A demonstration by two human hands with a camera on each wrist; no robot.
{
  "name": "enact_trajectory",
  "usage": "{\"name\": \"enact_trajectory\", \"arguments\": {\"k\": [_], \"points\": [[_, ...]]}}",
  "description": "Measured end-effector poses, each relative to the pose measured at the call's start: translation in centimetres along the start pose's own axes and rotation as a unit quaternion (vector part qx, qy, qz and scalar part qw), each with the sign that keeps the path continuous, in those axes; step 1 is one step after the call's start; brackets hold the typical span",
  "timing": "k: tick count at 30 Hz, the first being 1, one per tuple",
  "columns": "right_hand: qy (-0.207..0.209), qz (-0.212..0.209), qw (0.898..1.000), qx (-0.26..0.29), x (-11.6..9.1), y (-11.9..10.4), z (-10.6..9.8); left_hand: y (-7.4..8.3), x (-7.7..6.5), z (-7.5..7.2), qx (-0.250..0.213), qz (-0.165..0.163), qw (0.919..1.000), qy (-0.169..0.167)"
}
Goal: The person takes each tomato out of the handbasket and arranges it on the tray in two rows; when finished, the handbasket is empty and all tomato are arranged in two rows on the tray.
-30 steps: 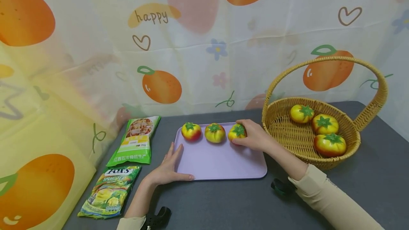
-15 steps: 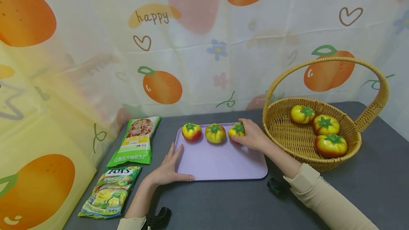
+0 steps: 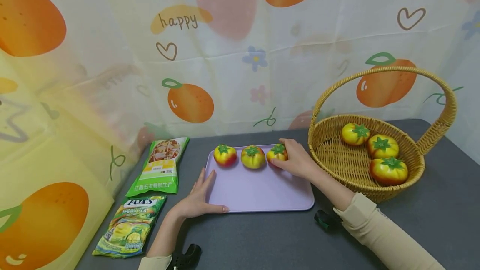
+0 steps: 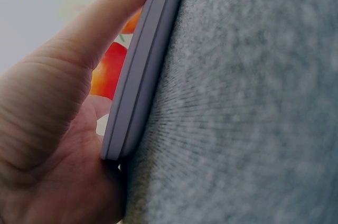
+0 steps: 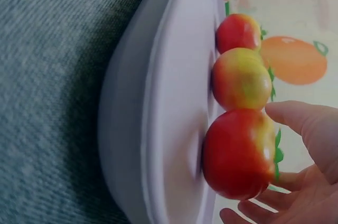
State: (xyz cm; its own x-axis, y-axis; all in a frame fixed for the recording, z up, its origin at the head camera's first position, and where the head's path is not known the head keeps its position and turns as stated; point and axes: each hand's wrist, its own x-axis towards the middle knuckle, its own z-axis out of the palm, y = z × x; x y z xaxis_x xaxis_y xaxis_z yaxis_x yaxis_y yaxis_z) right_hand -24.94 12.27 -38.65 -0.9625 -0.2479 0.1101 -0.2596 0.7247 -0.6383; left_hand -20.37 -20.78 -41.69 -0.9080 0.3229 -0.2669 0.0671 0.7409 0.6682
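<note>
My right hand [image 3: 300, 159] holds a red-and-yellow tomato [image 3: 276, 153] with a green leafy top at the right end of a row of three on the lilac tray [image 3: 258, 191]. In the right wrist view the thumb touches this tomato [image 5: 237, 152] and the other fingers reach behind it. The middle tomato [image 3: 253, 157] and the left tomato [image 3: 225, 156] stand along the tray's back. My left hand [image 3: 195, 201] rests at the tray's front left corner, fingers spread along the left side and thumb along the front edge [image 4: 140, 71].
A wicker basket [image 3: 326, 153] with a tall handle stands right of the tray, with three similar tomatoes [image 3: 382, 146] inside. Two snack bags, one green and white [image 3: 159, 168] and one Fox's bag [image 3: 129, 226], lie at left. A printed cloth [image 3: 232, 74] hangs behind the grey table.
My right forearm has shifted slightly left, and the hand has turned a little round the right-hand tomato. My left hand and the other tomatoes stay put.
</note>
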Motion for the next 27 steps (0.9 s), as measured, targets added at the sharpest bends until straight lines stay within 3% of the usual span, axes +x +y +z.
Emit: {"name": "enact_trajectory", "arguments": {"k": [7,13,22,27], "points": [[0.034,-0.038,0.998,-0.029,-0.7,-0.5,-0.4,-0.2,0.1,0.1,-0.004,0.005,1.0,0.002],[0.05,-0.062,0.997,-0.018,-1.9,-1.3,-1.5,-0.2,0.1,0.3,-0.003,0.005,1.0,0.006],[0.086,-0.112,0.99,-0.021,-4.7,-1.2,-4.6,0.0,0.2,0.4,0.003,0.01,0.9999,0.01],[0.105,-0.106,0.988,-0.036,-6.0,0.1,-6.9,0.1,0.1,0.3,0.005,0.008,0.9999,0.009]]}}
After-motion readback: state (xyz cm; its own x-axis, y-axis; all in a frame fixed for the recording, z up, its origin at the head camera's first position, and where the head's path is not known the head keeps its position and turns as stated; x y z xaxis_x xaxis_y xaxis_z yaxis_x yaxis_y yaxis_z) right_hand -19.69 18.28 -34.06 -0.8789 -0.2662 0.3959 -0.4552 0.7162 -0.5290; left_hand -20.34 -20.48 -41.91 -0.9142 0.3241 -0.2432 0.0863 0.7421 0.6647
